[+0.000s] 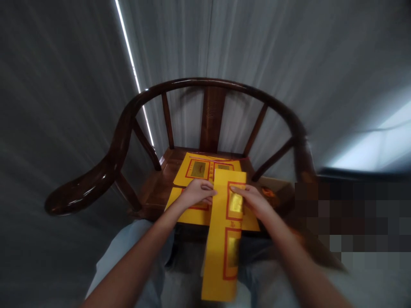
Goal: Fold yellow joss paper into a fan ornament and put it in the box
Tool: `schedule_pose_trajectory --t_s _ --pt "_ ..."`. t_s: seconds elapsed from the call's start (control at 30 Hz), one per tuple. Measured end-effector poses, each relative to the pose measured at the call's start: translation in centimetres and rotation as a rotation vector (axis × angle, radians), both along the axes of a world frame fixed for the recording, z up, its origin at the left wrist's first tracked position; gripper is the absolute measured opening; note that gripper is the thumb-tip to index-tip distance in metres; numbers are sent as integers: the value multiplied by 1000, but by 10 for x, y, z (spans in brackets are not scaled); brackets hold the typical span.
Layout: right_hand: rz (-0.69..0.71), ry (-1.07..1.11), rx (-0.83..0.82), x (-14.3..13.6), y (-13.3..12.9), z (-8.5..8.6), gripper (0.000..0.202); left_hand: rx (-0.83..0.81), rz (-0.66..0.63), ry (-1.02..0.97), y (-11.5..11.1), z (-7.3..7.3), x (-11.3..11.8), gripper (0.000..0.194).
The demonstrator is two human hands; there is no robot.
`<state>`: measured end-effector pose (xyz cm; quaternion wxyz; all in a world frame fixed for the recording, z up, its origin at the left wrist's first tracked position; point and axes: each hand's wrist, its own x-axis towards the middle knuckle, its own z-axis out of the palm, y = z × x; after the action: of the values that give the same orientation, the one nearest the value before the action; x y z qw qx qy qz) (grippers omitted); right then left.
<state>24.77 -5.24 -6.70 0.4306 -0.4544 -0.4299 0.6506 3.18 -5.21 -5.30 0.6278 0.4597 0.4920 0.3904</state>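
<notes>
A long folded sheet of yellow joss paper [221,239] with red frames and gold foil patches stands up between my hands, its lower end toward my lap. My right hand [254,199] pinches the right edge near the top, thumb lying on the front by the upper foil patch. At the left edge, my left hand [199,192] has its fingers bent and the thumb tip against the paper. Behind, flatter yellow sheets [181,173] with the same red and gold print lie on the wooden chair seat [157,184], partly hidden by my hands and the folded sheet.
A dark curved chair rail [205,81] runs around the seat, with a broad back slat [212,115] and side spindles. On the right is a brown box [279,188] with something orange in it, blurred. Grey corrugated wall [180,42] rises behind.
</notes>
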Motion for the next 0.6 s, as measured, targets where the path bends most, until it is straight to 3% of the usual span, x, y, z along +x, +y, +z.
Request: schedule_pose_trajectory --t_s 0.2,0.43,0.6 --pt "32 -14 3 -4 -4 4 45 102 -3 27 2 3 -3 22" --pt "72 -57 17 -12 -12 13 43 400 165 86 0 6 -1 38" --pt "58 -50 50 -16 -11 16 46 440 229 116 4 13 0 22"
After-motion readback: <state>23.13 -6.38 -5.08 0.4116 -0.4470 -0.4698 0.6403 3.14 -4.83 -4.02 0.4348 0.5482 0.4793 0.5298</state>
